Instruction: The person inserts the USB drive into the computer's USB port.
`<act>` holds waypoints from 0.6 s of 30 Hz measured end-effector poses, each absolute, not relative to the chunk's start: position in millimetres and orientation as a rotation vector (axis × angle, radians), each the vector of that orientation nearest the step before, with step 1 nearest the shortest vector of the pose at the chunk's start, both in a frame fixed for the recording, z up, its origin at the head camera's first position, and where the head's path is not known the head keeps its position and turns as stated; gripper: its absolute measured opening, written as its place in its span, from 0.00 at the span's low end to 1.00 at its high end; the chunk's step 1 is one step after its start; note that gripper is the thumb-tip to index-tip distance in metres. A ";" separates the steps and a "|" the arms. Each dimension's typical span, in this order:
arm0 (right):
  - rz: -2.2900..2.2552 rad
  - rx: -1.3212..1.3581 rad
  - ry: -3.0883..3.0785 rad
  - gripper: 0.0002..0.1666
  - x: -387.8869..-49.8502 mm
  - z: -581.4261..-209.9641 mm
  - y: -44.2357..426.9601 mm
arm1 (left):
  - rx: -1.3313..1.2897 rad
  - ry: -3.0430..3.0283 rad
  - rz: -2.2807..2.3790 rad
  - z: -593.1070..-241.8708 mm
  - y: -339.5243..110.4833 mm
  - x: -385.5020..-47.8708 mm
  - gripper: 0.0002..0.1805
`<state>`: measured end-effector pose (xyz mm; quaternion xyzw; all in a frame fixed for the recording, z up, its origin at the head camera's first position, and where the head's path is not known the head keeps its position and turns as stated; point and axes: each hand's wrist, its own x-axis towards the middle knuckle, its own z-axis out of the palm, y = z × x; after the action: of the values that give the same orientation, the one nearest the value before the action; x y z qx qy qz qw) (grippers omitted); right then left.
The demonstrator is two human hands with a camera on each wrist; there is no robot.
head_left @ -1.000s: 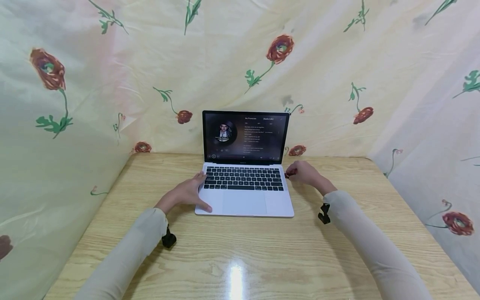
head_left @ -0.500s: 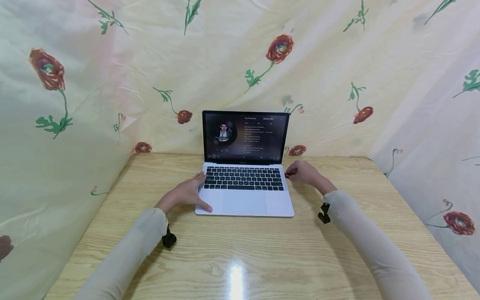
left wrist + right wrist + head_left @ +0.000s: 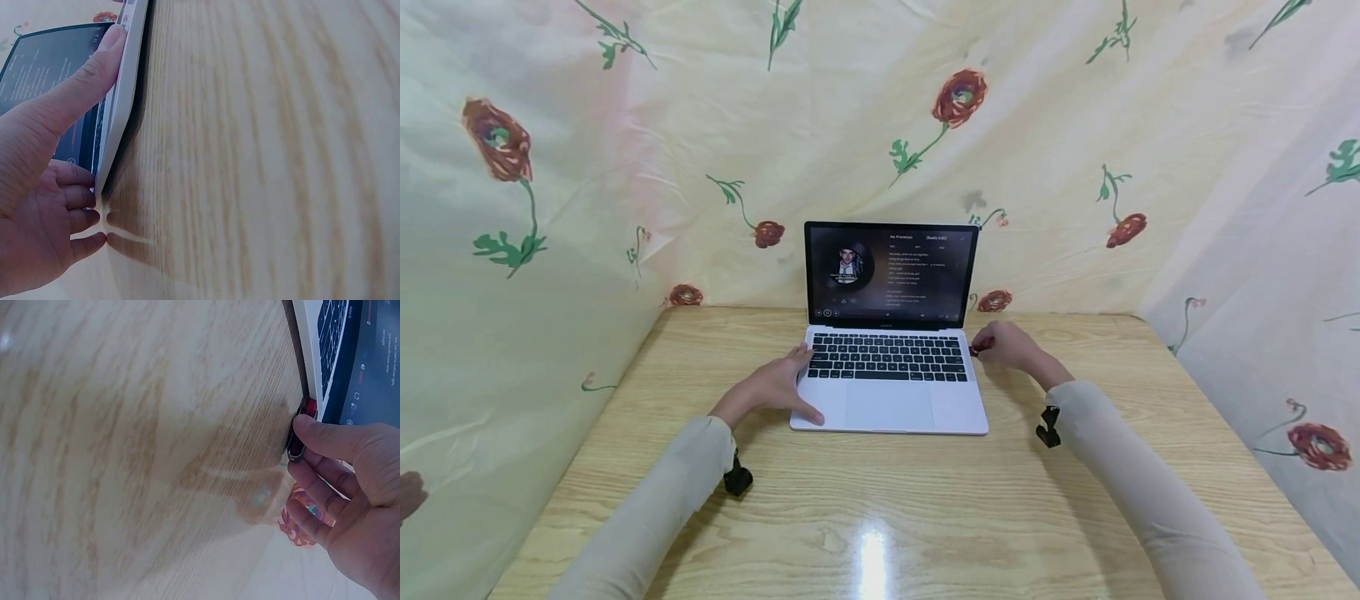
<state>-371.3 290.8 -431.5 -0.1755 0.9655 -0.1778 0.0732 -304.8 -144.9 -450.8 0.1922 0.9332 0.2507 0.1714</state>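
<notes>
A silver laptop [image 3: 889, 408] stands with its lid raised and its screen lit. My left hand [image 3: 771, 383] lies at its left side. The thumb rests on the top near the front corner, and the spread fingers touch the side edge, as the left wrist view shows. At the laptop's right edge my right hand [image 3: 1011, 346] pinches a small dark red and black USB flash drive [image 3: 295, 442] between thumb and fingers. Its red end meets the laptop's side, and a metal loop shows at its outer end. The port itself is hidden.
The laptop stands on a light wood-grain table [image 3: 880, 492], near its back edge. A cream cloth [image 3: 865, 125] with red flowers hangs behind and along both sides. Black straps with small mounts sit at both wrists.
Both hands, the laptop and the flash drive stay in place. Only the small text on the screen has changed slightly.
</notes>
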 end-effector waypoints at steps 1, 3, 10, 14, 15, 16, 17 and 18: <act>-0.533 -0.526 2.899 0.11 -371.2 -431.4 290.7 | 0.545 2.649 0.711 -450.8 -144.8 -304.7 0.76; -0.529 -0.523 2.898 0.11 -371.1 -431.6 290.6 | 0.544 2.650 0.709 -450.9 -144.7 -304.7 0.76; -0.519 -0.516 2.896 0.12 -371.6 -431.2 290.2 | 0.536 2.651 0.712 -450.4 -144.2 -304.2 0.76; -0.527 -0.514 2.892 0.12 -372.4 -431.5 290.5 | 0.532 2.652 0.712 -449.8 -144.1 -303.9 0.75; -0.529 -0.514 2.892 0.12 -372.1 -431.3 290.3 | 0.530 2.652 0.713 -449.6 -144.2 -303.8 0.75; -0.528 -0.520 2.892 0.12 -371.9 -431.1 290.2 | 0.530 2.652 0.713 -449.7 -144.1 -303.8 0.75; -0.531 -0.518 2.892 0.12 -371.5 -431.2 290.0 | 0.529 2.651 0.714 -449.6 -144.1 -303.8 0.75; -0.528 -0.524 2.893 0.12 -371.1 -431.1 289.8 | 0.529 2.651 0.715 -449.6 -144.1 -303.8 0.75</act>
<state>-371.1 289.8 -431.1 -0.1748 0.9656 -0.1761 0.0774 -303.8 -144.1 -449.6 0.1863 0.9340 0.2519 0.1717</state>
